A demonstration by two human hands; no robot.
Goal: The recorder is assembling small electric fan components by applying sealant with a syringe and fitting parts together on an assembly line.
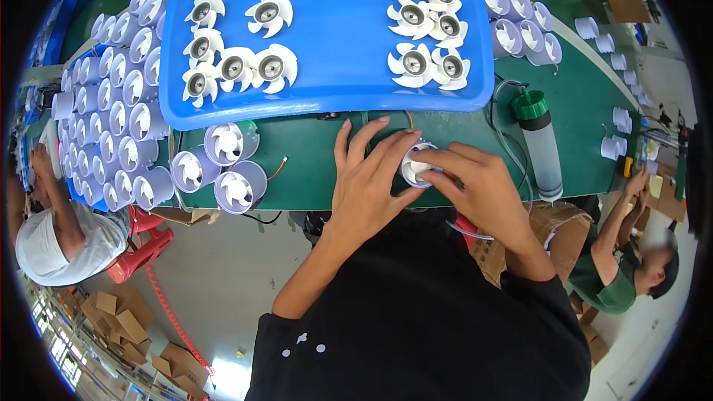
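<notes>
The fingers [382,150] of the left hand [364,182] curl around the side of a small round cup [405,171] and hold it. The right hand [486,189] comes from the other side, and its fingertips pinch the small white fan [417,168] inside the cup. The cup is pale, a bit purple, with a thin round rim and its open end facing up. The fan sits in the opening, all bright white, with curved blades like petals. The hands hide part of both. The cup is over the green counter [308,171], near its front edge. I can't tell if it touches the top.

To the left, near the left hand, three more cups [191,168] lie close together, each with a white fan in it. A thin red wire [278,168] sticks out beside them. Farther left is a big crowd of the same kind of cups [134,122].

Behind the hands is a big blue tray [334,30] with loose white fans [269,13] that have dark round middles. To the right lies a clear tube [543,156] with a green cap [529,105].
</notes>
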